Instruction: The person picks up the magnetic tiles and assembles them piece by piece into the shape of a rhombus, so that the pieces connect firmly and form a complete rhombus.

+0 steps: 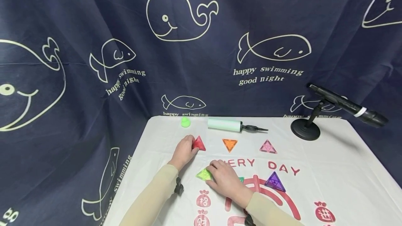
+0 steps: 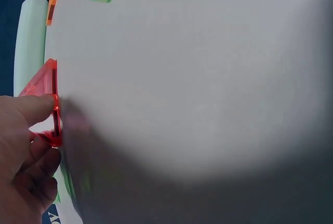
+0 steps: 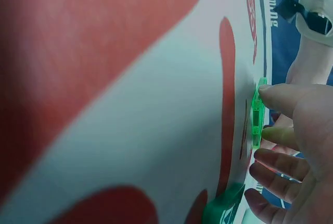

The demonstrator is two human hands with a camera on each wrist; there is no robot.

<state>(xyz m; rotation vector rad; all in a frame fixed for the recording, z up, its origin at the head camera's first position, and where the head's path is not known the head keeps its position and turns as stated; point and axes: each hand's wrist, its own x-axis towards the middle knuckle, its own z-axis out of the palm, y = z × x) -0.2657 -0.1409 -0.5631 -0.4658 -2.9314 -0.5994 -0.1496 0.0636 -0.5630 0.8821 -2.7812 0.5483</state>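
Near the far left of the table, my left hand (image 1: 184, 150) pinches a red translucent triangular magnetic tile (image 1: 200, 144). The left wrist view shows the thumb across that red tile (image 2: 52, 73), with fingers curled beneath it. Closer to me, my right hand (image 1: 226, 178) has a light green triangular tile (image 1: 203, 175) by one side. In the right wrist view, thumb and index finger pinch this green tile (image 3: 257, 114), the other fingers loosely bent. A teal tile (image 1: 241, 179) lies partly hidden behind the right hand.
Orange (image 1: 230, 144), pink (image 1: 268, 147) and purple (image 1: 275, 182) triangular tiles lie to the right. Behind them are a small green object (image 1: 185, 122) and a pale green hand pump (image 1: 224, 125). A microphone (image 1: 345, 104) on a stand occupies the back right of the white-covered table (image 1: 333, 170).
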